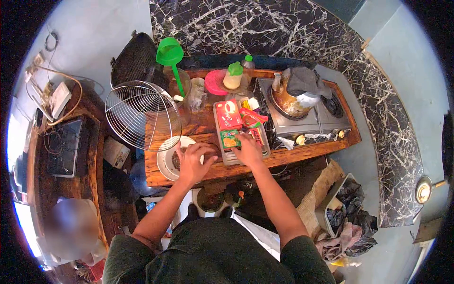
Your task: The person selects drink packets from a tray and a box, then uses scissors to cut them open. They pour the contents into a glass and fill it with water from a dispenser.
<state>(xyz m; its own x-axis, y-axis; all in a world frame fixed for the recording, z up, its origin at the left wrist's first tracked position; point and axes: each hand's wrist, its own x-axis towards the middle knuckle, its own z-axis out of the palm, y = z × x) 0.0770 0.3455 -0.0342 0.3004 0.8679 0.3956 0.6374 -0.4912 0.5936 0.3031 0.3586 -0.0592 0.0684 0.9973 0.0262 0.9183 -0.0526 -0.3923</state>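
Note:
My left hand is over the right side of a white bowl, with its fingers spread and the thumb out to the right. Some dark, grainy stuff lies in the bowl, partly hidden by the hand. My right hand reaches into a clear plastic container, fingers apart, beside a green packet. Whether the fingertips press on that packet is hard to make out. Also in the container are a red box with a cup printed on it and a red-and-green pouch.
A wire strainer basket leans left of the bowl, near a green ladle. Behind stand a pink lid and a green-capped bottle. To the right, a sooty kettle sits on a gas stove.

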